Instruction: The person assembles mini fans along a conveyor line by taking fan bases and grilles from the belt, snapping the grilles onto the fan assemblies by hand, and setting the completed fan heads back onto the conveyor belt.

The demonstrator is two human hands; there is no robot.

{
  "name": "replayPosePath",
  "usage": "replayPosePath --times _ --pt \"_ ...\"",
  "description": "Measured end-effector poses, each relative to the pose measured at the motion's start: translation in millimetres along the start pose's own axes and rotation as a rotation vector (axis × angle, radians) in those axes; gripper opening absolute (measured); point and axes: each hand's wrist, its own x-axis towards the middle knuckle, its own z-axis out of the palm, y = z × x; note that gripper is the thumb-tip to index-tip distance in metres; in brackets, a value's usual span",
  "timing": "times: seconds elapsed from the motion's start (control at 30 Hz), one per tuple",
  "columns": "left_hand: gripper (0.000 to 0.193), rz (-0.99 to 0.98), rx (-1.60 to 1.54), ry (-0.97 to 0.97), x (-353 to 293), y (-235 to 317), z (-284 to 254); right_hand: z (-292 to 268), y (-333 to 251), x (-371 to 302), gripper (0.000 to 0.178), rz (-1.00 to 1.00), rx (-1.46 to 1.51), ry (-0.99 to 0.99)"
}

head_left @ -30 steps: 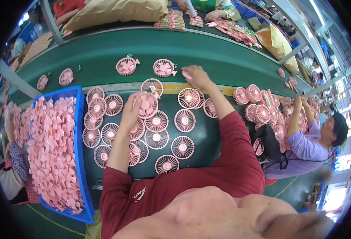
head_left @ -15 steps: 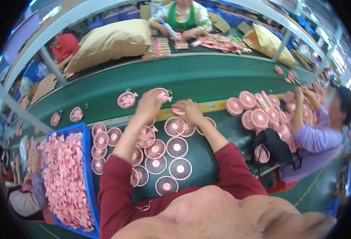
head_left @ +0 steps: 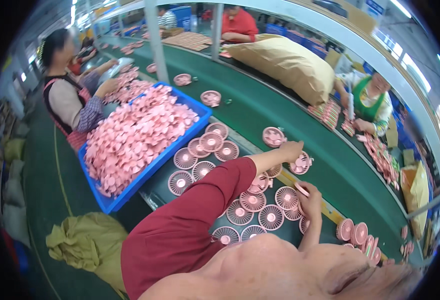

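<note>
Apparently at a pick-or-place step, the left hand [head_left: 292, 150], its grip unclear, meets a round pink plastic fan housing [head_left: 302, 165] under its fingertips on the green belt [head_left: 250, 107], while the right hand [head_left: 311, 202] clamps a thin pink plastic disc [head_left: 302, 189], likely calling for steady fingers next.

- Left hand [head_left: 292, 150] reaches over the green conveyor belt [head_left: 340, 170], at a pink fan housing [head_left: 301, 164].
- Right hand [head_left: 310, 201] grips a pink rounded part [head_left: 301, 188] near the belt's edge.
- Pink round grilles [head_left: 239, 212] cover much of the dark counter [head_left: 286, 233].
- Blue bin [head_left: 156, 164], left, heaped with pink blades [head_left: 137, 135].
</note>
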Motion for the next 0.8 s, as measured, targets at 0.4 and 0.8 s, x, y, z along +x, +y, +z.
replayPosePath --times 0.4,0.8 --pt "0.035 -0.311 -1.952 0.185 -150 15 -63 30 -102 16 0.046 0.040 0.409 0.203" --pt "0.030 -0.395 -2.213 -0.100 -175 13 -62 77 -126 10 0.062 -0.365 -0.197 0.144"
